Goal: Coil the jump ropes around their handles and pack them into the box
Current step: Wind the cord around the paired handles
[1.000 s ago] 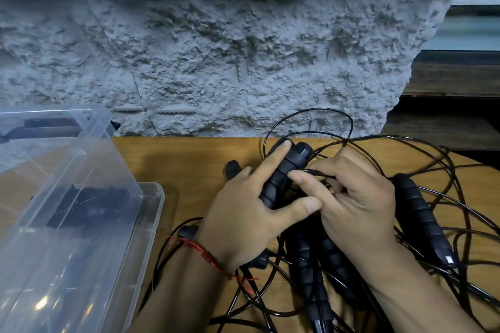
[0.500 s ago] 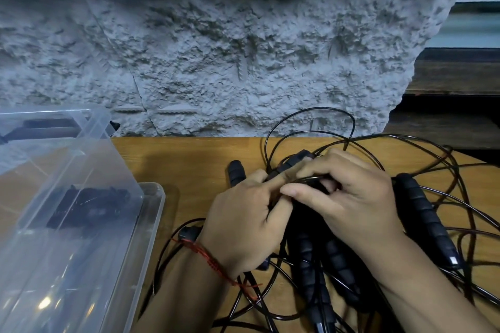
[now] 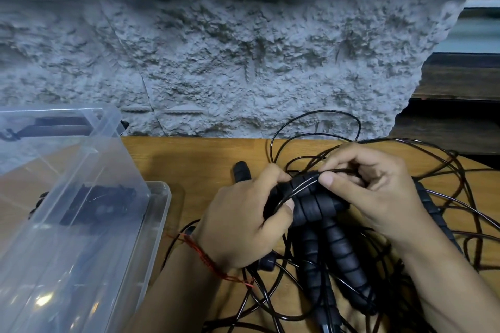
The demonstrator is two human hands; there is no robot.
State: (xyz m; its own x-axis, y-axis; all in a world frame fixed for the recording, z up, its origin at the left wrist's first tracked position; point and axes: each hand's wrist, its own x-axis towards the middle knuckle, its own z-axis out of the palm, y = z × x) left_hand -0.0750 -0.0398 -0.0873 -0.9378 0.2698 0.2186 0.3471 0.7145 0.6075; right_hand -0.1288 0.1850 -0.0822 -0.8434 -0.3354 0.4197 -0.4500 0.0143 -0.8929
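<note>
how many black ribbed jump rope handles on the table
5 black ribbed handles: one gripped in the left hand, one poking out behind it, two side by side below the hands, one beside the right hand. More may be hidden.

Nothing legible shows in this view. No lettering, brand, number or sign can be read on the black jump rope handles (image 3: 313, 207), on the thin black rope (image 3: 303, 186), on the clear plastic box (image 3: 89, 159) or on the wooden surface (image 3: 194, 162). The dark items inside the box are blurred through the plastic, so any print on them cannot be made out.
</note>
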